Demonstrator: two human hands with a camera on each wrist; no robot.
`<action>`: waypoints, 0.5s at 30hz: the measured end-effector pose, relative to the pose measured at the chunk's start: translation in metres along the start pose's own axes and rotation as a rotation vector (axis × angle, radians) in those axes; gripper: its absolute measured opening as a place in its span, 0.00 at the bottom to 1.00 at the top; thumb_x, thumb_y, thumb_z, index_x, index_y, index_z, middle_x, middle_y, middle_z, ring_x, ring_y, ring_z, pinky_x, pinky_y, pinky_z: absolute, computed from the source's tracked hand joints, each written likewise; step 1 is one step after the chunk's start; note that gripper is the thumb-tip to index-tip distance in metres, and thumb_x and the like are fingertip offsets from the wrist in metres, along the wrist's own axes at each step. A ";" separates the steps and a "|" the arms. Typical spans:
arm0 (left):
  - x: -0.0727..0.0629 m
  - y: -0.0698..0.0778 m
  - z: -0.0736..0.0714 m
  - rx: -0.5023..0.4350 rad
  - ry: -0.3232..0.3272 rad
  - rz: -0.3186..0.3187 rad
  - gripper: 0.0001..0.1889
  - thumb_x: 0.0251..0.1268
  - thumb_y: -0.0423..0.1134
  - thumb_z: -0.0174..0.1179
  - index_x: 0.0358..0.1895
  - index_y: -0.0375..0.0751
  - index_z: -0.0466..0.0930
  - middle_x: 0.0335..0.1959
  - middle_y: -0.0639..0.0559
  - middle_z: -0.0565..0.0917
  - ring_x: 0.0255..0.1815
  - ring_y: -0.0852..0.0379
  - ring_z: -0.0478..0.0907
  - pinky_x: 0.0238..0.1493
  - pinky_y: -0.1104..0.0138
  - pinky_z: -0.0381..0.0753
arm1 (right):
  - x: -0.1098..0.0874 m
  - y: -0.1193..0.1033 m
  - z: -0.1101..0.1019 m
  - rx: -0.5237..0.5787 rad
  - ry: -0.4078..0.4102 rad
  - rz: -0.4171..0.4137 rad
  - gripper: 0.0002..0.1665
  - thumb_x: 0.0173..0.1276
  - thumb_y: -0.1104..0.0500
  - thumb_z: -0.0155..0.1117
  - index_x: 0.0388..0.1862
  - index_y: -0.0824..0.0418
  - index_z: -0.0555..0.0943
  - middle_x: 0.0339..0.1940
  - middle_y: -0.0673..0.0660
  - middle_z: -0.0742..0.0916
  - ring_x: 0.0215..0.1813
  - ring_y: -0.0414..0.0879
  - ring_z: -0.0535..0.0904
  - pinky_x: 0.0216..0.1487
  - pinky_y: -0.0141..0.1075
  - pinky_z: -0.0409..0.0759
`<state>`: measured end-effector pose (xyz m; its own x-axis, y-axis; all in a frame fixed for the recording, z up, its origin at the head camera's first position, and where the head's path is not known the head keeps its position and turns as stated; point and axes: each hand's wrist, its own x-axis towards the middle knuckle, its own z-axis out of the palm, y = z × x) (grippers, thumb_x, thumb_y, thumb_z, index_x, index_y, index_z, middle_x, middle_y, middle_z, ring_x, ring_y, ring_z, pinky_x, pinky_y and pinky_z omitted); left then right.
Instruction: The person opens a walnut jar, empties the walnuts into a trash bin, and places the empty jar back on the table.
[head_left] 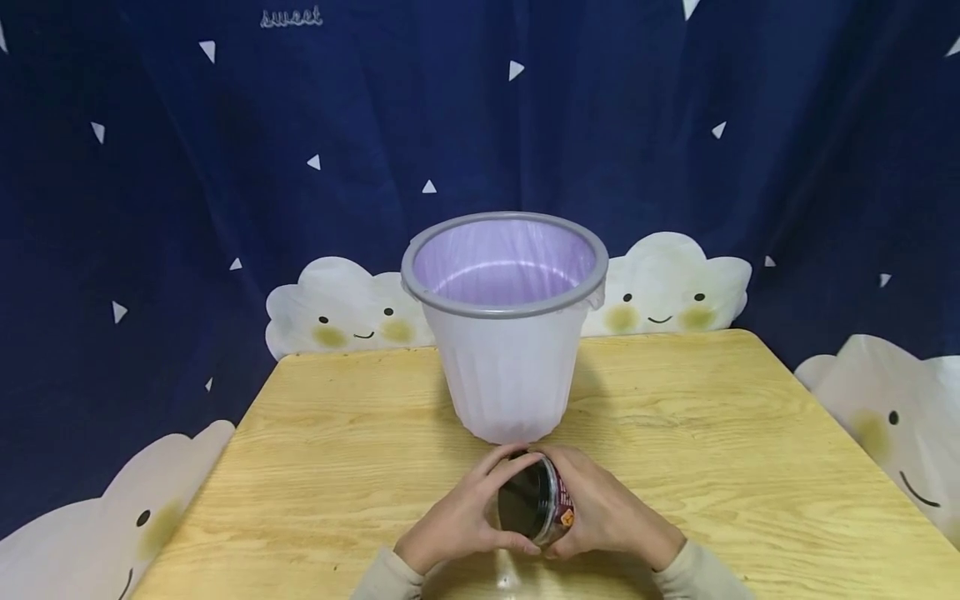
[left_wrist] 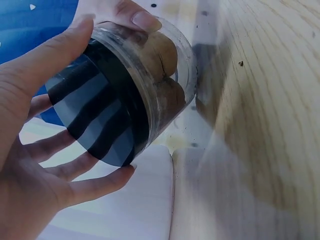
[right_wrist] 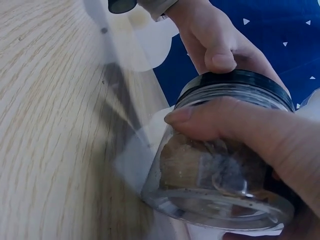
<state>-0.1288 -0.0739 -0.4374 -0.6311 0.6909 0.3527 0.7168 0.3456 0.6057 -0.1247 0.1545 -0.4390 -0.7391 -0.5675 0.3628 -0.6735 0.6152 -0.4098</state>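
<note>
A clear plastic jar (right_wrist: 190, 172) with a black screw lid (head_left: 522, 498) is tilted over the table, its lid facing left. My left hand (head_left: 467, 510) grips the lid by its edge, thumb on one side and fingertips on the other. My right hand (head_left: 607, 510) holds the jar's body, thumb lying just below the lid in the right wrist view. Brown rounded pieces (left_wrist: 159, 55) show through the clear wall. Part of a dark red label (head_left: 564, 498) shows beside my right hand.
A white bin (head_left: 513, 367) with a grey rim and a lavender inside stands on the wooden table (head_left: 330, 442), just beyond my hands. Behind the table hangs a dark blue curtain (head_left: 375, 100) with white triangles and smiling clouds.
</note>
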 end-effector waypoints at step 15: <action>0.000 -0.003 -0.004 0.099 -0.002 0.062 0.59 0.34 0.55 0.79 0.75 0.52 0.55 0.72 0.51 0.58 0.69 0.53 0.63 0.63 0.59 0.71 | 0.000 -0.002 0.001 -0.018 0.008 -0.018 0.66 0.22 0.45 0.85 0.66 0.58 0.67 0.58 0.48 0.77 0.58 0.46 0.73 0.56 0.45 0.77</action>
<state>-0.1319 -0.0777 -0.4365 -0.5841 0.7141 0.3857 0.7803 0.3632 0.5092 -0.1235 0.1531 -0.4393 -0.7270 -0.5740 0.3769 -0.6866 0.6151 -0.3877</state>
